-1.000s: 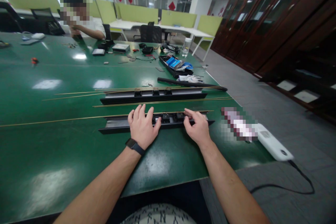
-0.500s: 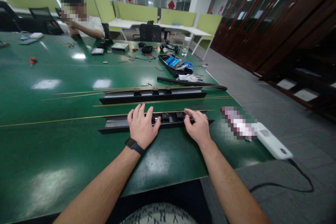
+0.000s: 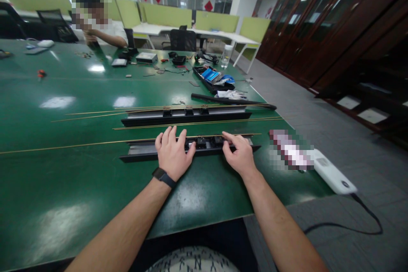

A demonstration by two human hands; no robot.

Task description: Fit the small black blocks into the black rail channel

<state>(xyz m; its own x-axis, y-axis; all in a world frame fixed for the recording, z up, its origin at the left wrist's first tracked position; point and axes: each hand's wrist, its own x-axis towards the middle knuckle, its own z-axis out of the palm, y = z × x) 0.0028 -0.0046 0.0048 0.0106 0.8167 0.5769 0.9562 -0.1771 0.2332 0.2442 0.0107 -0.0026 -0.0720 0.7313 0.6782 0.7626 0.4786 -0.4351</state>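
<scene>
A long black rail (image 3: 140,158) with a silvery inner face lies across the green table in front of me. Small black blocks (image 3: 201,142) sit in its channel, and a thin brass-coloured rod (image 3: 95,144) runs along its far side, out to the left. My left hand (image 3: 174,153) rests over the rail's left-middle part, fingers spread and thumb beside the blocks. At the right part, my right hand (image 3: 239,153) has thumb and index finger bent round the rail near a block, the other fingers curled. What lies between those fingertips is partly hidden.
Beyond lies a second similar rail (image 3: 188,120) with several thin rods. Further back are a black bar (image 3: 261,105), gloves (image 3: 232,94) and a black tray (image 3: 219,88) with blue items. A white device (image 3: 334,172) with a cable sits right. Another person (image 3: 110,36) sits far left.
The right index fingertip has shifted very slightly left along the rail. Otherwise both hands and the rail look the same; the view has moved a little.
</scene>
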